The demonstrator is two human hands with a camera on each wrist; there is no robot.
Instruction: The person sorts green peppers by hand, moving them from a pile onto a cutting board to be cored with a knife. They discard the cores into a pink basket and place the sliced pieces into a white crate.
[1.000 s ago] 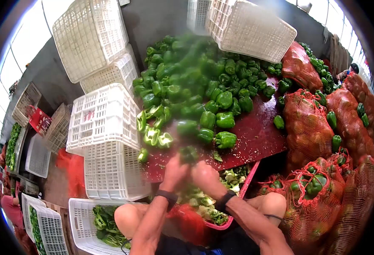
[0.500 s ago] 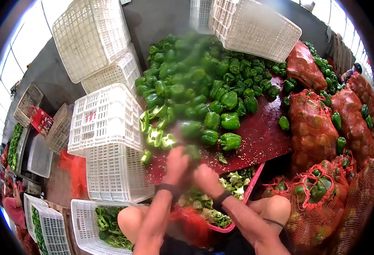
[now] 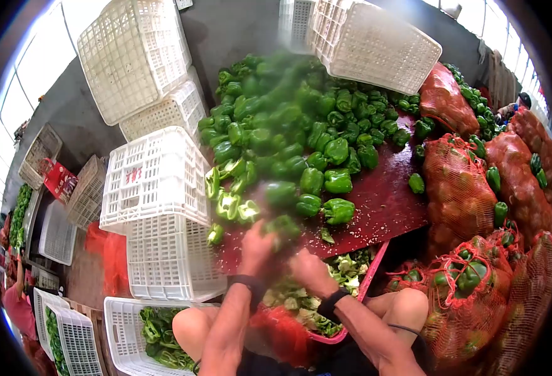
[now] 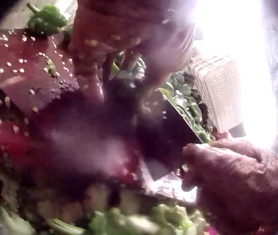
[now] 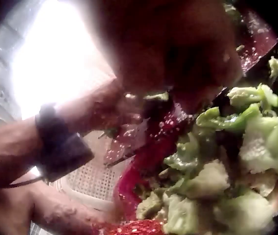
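Note:
My left hand (image 3: 258, 248) grips a green bell pepper (image 3: 283, 229) over the front edge of the red board (image 3: 376, 216). In the left wrist view, the left fingers point down around the pepper, partly hidden by blur. Just right of it and lower, my right hand (image 3: 310, 272) holds a knife, whose broad dark blade (image 4: 166, 139) shows in the left wrist view close to the left fingertips. Cut pepper halves (image 3: 228, 205) lie on the board to the left, and several whole peppers (image 3: 337, 212) lie just beyond the hands.
A large heap of green peppers (image 3: 338, 119) covers the back of the board. Below its front edge stands a pink tub (image 3: 376, 266) of pale pepper cores. White crates (image 3: 157, 182) are stacked at left; another crate (image 3: 116, 332) holds cut peppers. Red mesh sacks (image 3: 458, 194) fill the right.
The hands stay near the board's front edge and have moved slightly apart. The pepper in the left hand has turned a little. The heap and the cut halves look the same.

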